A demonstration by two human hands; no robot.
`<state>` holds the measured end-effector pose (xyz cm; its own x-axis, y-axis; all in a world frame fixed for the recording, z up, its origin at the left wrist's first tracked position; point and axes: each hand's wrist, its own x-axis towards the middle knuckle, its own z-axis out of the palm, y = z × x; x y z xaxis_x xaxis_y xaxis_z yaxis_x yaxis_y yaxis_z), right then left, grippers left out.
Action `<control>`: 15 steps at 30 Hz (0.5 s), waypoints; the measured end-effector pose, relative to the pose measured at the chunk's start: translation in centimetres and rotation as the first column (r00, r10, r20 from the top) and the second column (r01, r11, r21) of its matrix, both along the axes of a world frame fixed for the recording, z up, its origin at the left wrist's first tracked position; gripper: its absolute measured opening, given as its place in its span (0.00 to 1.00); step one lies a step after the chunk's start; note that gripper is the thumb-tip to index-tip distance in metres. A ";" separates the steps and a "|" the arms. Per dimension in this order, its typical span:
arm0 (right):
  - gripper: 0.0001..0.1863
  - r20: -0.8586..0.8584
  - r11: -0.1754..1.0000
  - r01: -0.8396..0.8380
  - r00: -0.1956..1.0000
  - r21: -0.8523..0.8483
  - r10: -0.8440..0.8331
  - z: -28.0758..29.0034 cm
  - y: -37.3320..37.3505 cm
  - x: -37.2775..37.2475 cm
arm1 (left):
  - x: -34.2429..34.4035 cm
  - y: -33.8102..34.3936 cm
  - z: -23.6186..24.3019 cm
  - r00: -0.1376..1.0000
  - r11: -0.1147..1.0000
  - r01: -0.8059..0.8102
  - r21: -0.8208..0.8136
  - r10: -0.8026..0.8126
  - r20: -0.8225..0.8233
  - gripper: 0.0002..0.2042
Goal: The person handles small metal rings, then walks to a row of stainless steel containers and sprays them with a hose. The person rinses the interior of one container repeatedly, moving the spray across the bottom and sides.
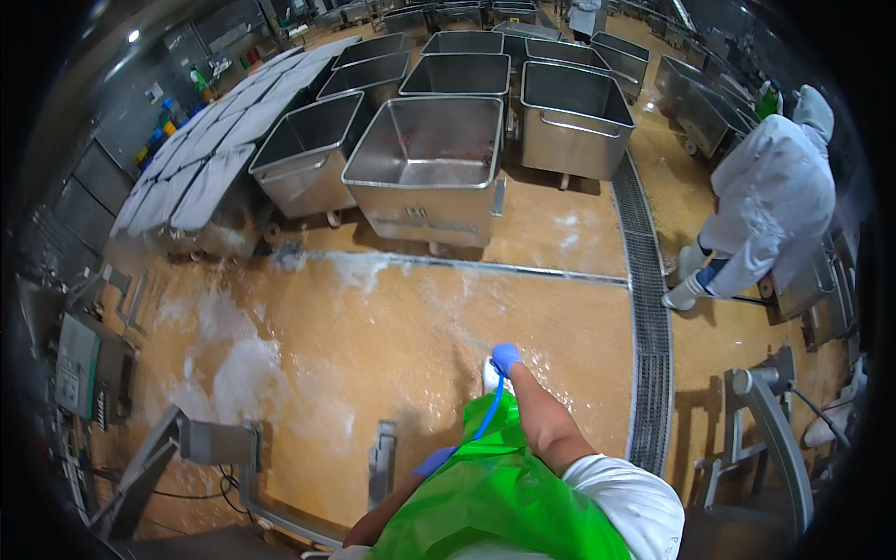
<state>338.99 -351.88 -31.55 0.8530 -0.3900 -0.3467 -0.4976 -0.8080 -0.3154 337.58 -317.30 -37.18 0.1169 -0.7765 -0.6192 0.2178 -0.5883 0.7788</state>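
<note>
My right hand [505, 357], in a blue glove, is stretched out ahead of me and closed round the front end of a blue hose [496, 403]. A faint water spray leaves it toward the wet floor [439, 322]. From there the hose runs back along my green apron [509, 485] to my left hand [435, 461]. That hand, also blue-gloved, is held low by my waist and seems closed on the hose; the apron's edge hides most of its fingers. A white boot [492, 375] shows just beyond the apron.
Steel tub carts [425, 201] stand in rows ahead, with several covered carts [210, 191] at the left. White foam [247, 369] lies on the floor. A drain grate [644, 308] runs along the right. Beyond it bends a person in white [775, 187]. Metal frames flank me.
</note>
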 end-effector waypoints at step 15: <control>0.14 0.228 0.594 0.724 0.549 0.350 -0.804 14.9 -27.2 29.9 | 28.3 -31.1 19.8 0.907 0.973 0.198 -0.115 -0.137 0.398 0.18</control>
